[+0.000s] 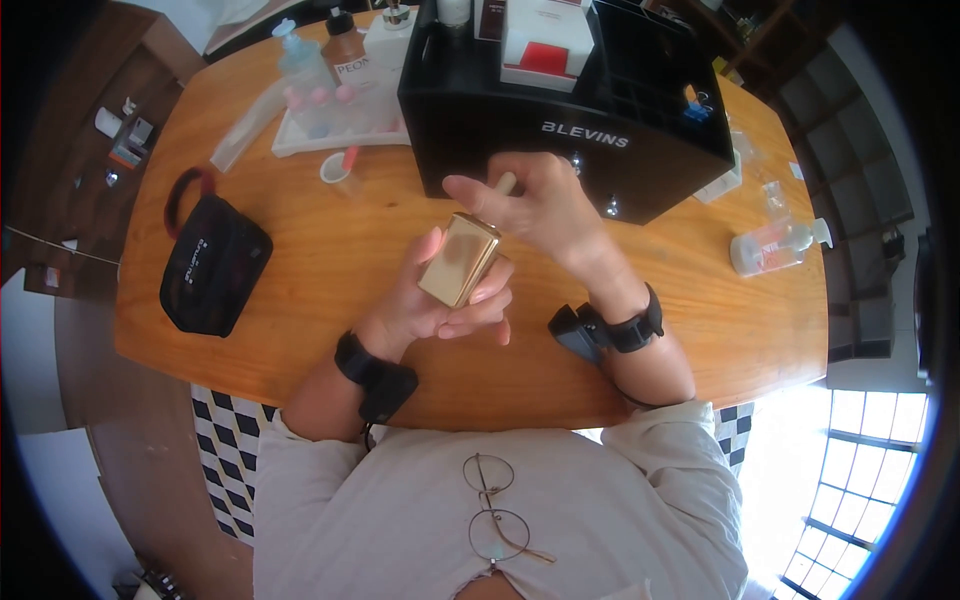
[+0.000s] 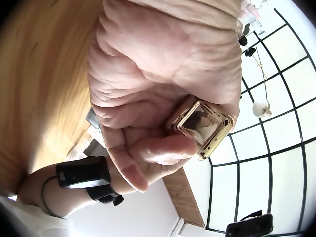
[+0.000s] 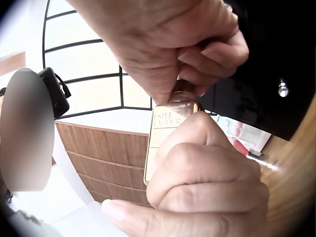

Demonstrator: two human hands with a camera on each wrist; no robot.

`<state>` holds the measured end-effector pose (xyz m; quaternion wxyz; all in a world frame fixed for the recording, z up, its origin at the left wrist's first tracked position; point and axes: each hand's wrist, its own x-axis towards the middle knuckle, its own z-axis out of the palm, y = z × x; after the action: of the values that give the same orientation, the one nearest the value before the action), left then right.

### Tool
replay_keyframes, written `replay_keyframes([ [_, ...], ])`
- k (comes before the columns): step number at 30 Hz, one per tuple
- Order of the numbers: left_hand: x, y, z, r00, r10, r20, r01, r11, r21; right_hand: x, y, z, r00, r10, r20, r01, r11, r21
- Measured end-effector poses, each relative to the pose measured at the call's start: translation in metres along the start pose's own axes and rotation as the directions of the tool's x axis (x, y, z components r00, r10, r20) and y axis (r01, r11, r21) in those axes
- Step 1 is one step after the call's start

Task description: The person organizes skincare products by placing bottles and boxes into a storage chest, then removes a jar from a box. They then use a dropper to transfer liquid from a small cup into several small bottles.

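A flat, rectangular gold cosmetic bottle (image 1: pixel 460 262) is gripped by my left hand (image 1: pixel 425 310), held tilted above the wooden table. In the right wrist view its face (image 3: pixel 160 131) carries ESTEE LAUDER lettering, partly hidden by the left fingers. The left wrist view shows the bottle's squarish end (image 2: pixel 202 126) between thumb and fingers. My right hand (image 1: pixel 545 205) curls just over the bottle's top and pinches a slim, pale gold cylindrical piece (image 1: pixel 507 183). A clear, shiny neck (image 3: pixel 182 98) shows between the right fingers and the bottle; the right fingers hide what lies above it.
Beyond the hands stands a black BLEVINS case (image 1: pixel 560 150) with boxes on top. A black pouch (image 1: pixel 215 265) lies at left. Behind it are a white tray (image 1: pixel 290 140), a small cup (image 1: pixel 340 172) and pump bottles (image 1: pixel 345 50). At right lies a clear pump bottle (image 1: pixel 775 247).
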<state>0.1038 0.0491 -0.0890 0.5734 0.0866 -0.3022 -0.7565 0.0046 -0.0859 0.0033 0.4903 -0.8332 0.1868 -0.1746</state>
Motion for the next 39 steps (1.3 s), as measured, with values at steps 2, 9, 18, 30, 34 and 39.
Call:
replay_keyframes([
  [2, 0.001, 0.0, -0.001, 1.0, 0.0, -0.015, 0.0, 0.998, 0.056, -0.002, -0.002, -0.003, 1.0, 0.018, 0.012, -0.018, 1.0, -0.025],
  [9, -0.006, -0.013, -0.005, 0.988, 0.109, -0.105, -0.068, 0.94, 0.335, -0.012, -0.015, -0.015, 0.996, -0.062, 0.063, 0.068, 0.994, -0.09],
  [18, -0.003, -0.006, 0.014, 0.978, 0.135, 0.156, -0.073, 0.933, -0.354, -0.007, -0.005, 0.0, 0.988, -0.075, 0.131, 0.031, 0.95, 0.309],
  [30, -0.007, -0.012, 0.004, 0.996, -0.064, 0.067, 0.066, 0.997, -0.025, -0.015, -0.012, 0.003, 0.991, -0.131, 0.025, 0.128, 0.987, 0.101],
  [34, -0.003, -0.017, 0.013, 0.998, 0.059, 0.025, -0.064, 0.929, 0.366, -0.031, -0.038, -0.01, 0.992, -0.108, 0.072, 0.105, 0.994, 0.04],
  [39, 0.002, -0.013, 0.011, 0.959, -0.053, -0.278, 0.141, 0.941, 0.307, -0.029, -0.058, -0.037, 0.865, -0.444, -0.235, 0.426, 0.896, -0.125],
])
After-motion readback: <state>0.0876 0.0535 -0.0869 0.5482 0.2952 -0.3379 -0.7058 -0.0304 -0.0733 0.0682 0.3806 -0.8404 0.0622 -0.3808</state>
